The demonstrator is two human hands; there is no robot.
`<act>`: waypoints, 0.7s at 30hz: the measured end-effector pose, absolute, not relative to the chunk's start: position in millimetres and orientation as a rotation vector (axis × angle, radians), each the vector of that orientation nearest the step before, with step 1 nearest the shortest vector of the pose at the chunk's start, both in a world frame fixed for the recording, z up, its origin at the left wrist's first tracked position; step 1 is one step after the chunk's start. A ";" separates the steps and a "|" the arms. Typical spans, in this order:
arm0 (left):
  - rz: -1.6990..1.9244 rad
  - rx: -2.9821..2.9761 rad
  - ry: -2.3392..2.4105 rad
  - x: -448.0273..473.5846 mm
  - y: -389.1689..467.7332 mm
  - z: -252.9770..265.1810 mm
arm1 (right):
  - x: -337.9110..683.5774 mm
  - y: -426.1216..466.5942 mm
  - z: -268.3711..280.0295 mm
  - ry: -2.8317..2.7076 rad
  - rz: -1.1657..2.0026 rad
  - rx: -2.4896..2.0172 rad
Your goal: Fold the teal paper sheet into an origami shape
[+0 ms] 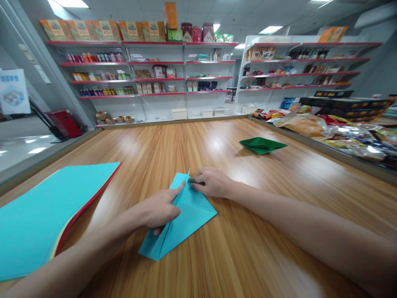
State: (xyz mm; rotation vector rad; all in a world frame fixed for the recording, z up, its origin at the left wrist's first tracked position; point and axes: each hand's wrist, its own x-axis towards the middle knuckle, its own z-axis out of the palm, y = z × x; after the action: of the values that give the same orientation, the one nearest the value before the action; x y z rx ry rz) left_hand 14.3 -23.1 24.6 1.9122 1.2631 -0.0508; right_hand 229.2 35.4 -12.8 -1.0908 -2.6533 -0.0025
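A sheet of light blue paper [189, 211], partly folded, lies on the table in front of me, with creases across it and a narrow flap along its left side. My left hand [159, 207] rests over that flap, its index finger stretched along the fold and its other fingers curled at the paper's edge. At the far corner, my right hand [212, 182] pinches the paper, where a thin tip sticks up beside the fingers. The exact grip of the fingertips is partly hidden. Farther back to the right sits a folded green paper piece [262, 145].
A stack of coloured paper sheets [52, 207], blue on top with cream and red below, lies at left. The wooden table [149, 145] has a raised edge. Packaged snacks [341, 128] are heaped beyond its right edge. Stocked shelves [161, 62] stand behind.
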 end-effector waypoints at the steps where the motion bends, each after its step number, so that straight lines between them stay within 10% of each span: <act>1: -0.059 1.930 1.279 15.7 -23.7 24.9 | 229.2 35.8 -13.0 -2.655 -0.015 -1.106; 21: -0.093 2.254 1.385 12.9 -21.6 34.9 | 220.1 7.2 -4.0 -2.797 0.022 -0.496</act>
State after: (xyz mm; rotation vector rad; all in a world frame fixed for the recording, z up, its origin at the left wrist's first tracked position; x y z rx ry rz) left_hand 12.9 -21.6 34.9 2.2537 1.3854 -0.0931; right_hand 220.1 7.2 -4.0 -0.4963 -2.7966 0.0219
